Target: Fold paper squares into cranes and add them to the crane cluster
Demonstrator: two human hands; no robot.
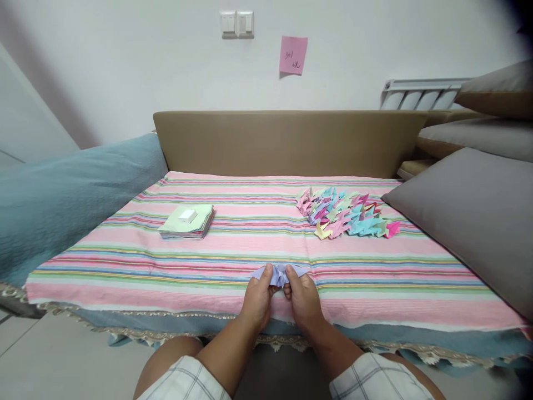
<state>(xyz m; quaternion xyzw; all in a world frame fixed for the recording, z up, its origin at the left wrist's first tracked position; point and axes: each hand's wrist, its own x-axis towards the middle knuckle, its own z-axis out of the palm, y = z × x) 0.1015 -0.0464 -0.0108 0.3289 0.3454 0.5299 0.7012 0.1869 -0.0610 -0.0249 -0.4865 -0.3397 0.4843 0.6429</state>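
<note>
A small lilac folded paper piece [278,273] lies at the near edge of the striped cloth [250,244]. My left hand [257,297] pinches its left side with thumb and fingers closed on it. My right hand [303,297] pinches its right side the same way. Both hands rest close together on the cloth, wrists toward me. A stack of square coloured paper sheets [188,222] with a small white block on top sits to the left, well beyond the hands. A pile of several folded paper cranes [345,214] in pink, blue, yellow and green lies at the far right.
Grey cushions [466,216] crowd the right side of the cloth. A blue blanket [62,194] is heaped on the left. A tan headboard [287,141] stands behind, with a pink note [293,54] and wall switches [237,24] on the wall above. My knees [175,361] show below.
</note>
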